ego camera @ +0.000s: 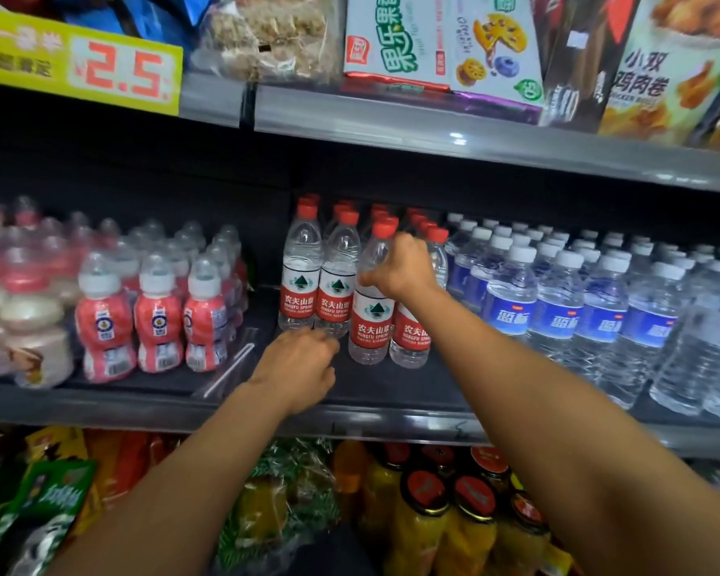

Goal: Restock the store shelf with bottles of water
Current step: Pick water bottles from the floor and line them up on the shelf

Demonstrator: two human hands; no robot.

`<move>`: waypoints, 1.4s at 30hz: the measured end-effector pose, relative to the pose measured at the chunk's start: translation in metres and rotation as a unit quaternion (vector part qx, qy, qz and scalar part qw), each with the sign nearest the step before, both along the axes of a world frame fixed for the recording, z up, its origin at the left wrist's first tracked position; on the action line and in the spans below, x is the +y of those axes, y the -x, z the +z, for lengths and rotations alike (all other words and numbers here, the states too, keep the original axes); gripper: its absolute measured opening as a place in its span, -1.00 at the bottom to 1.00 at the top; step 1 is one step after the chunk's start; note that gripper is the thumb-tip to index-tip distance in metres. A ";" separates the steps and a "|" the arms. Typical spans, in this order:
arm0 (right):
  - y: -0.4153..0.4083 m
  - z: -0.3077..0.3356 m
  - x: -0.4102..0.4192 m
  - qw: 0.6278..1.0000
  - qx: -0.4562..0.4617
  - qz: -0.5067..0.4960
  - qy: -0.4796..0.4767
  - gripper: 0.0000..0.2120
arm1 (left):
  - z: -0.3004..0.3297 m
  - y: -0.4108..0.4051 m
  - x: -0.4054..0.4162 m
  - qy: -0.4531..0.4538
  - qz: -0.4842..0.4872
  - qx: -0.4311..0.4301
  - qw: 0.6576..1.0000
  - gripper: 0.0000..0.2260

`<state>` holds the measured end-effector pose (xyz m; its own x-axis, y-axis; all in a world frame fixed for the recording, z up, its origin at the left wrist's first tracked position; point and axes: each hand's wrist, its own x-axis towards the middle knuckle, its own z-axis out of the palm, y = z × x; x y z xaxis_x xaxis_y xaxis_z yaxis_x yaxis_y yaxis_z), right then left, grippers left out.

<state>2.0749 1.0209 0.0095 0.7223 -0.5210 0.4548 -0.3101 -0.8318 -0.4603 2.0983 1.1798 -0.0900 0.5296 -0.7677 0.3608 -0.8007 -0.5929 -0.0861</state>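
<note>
Our right hand [404,268] grips a red-cap water bottle [371,309] at centre frame, on the shelf [391,421] w/ its row. Left hand [302,367], lower centre, hangs loosely curled, holding nothing. A shove could topple the neighbours.

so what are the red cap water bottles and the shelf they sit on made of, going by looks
Red-cap water bottles: clear, glossy thin plastic by the look, since you see through the ribbed walls; the caps look like opaque matte plastic, and the red labels like printed film.
Shelf: dark deck, probably painted metal, though the look leaves that open; its front edge is a grey strip with soft glare, likely plastic.
</note>
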 end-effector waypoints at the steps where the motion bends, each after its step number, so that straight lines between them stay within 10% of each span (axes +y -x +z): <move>1: -0.002 0.001 0.000 1.000 0.005 -0.006 0.002 -0.58 | -0.001 -0.001 -0.001 0.003 -0.003 0.001 1.000 -0.67; 25: 0.056 -0.007 0.014 0.979 0.055 0.043 0.194 -0.62 | 0.002 0.039 0.029 -0.028 0.018 -0.002 0.999 -0.68; 42: 0.223 -0.206 0.085 0.943 0.243 0.133 0.185 -0.69 | -0.098 0.158 0.075 -0.118 0.014 0.050 0.992 -0.71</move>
<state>1.8522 1.1060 -0.1961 0.9751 -0.1623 0.1509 -0.1670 -0.9858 0.0190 1.9402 1.2547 -0.1877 0.5763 -0.8089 0.1165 -0.7956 -0.5879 -0.1463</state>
